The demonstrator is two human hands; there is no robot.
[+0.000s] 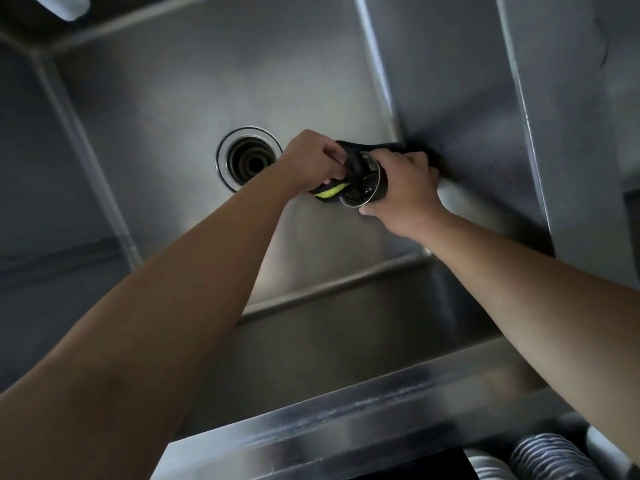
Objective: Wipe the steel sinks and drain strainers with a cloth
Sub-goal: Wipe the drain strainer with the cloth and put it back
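Holding the strainer (362, 183) above the sink (194, 81) floor, right of the open drain (248, 157), let every side be reached. Right hand (403, 188) gripped its body, arm extended; left hand (311, 161) pinched the dark cloth (353, 157) against its rim.

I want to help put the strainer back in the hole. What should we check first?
1. Strainer held firmly by the right hand: ok.
2. Cloth in the left hand, touching the strainer: ok.
3. Drain hole open, nothing in it: ok.
4. Strainer wiped all over: cannot tell.
5. Sink floor around the hole free of things: ok.
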